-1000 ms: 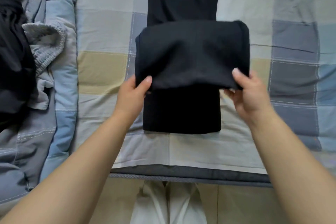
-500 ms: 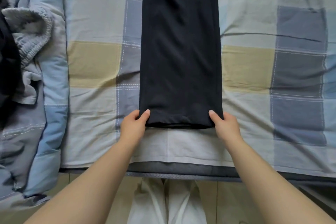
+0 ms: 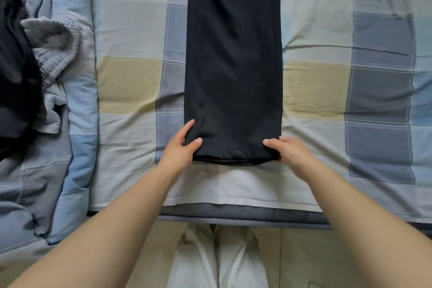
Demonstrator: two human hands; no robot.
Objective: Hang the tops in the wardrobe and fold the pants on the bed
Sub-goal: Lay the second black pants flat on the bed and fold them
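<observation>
Head view: the black pants (image 3: 233, 65) lie flat lengthwise on the bed (image 3: 131, 82). The left hand (image 3: 181, 147) and right hand (image 3: 288, 151) pinch their near-end corners.

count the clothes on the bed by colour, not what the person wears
black: 2, the pants both hands grip at the near end, and a garment in the pile at the left edge
grey: 1, a garment with a ribbed band in that pile
total: 3

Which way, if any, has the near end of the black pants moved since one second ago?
Yes. The near end of the black pants, then folded up over the yellow squares, now lies flat, nearer the bed edge.
</observation>
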